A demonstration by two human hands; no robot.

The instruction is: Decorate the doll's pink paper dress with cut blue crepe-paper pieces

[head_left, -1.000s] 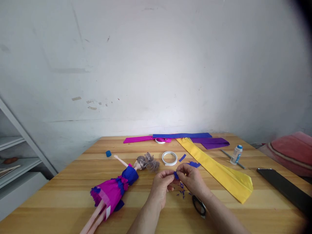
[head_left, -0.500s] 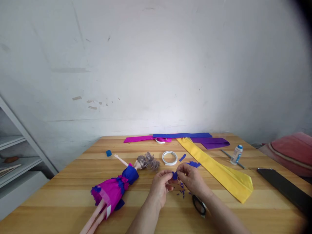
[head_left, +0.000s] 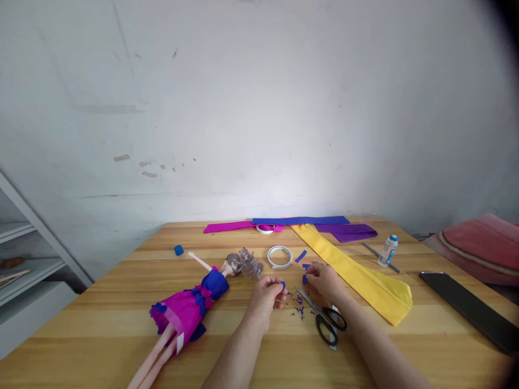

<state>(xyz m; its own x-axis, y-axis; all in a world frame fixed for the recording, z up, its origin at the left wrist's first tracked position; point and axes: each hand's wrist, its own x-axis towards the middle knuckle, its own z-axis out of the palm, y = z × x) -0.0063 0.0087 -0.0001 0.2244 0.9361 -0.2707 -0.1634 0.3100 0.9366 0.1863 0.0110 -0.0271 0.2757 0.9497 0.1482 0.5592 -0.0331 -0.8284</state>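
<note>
Doll (head_left: 190, 308) lying on the table (head_left: 101, 319) off to the left of my hands, head pointing toward the tape ring (head_left: 280, 256), pink and blue paper dress on. My left hand (head_left: 265, 300) is just right of the doll's hair, fingers pinched together on a tiny blue scrap (head_left: 283, 284). More blue snippets (head_left: 298, 312) are scattered on the wood right of that hand. Scissors (head_left: 324, 319) lie flat between my two wrists, blades aimed up toward the tape ring. My right hand (head_left: 322, 281) sits right of the scissors, fingertips closed on another blue bit (head_left: 304, 279) down at the tabletop. Right of that hand runs the yellow strip (head_left: 357, 281), with the glue bottle (head_left: 387, 250) past it.
</note>
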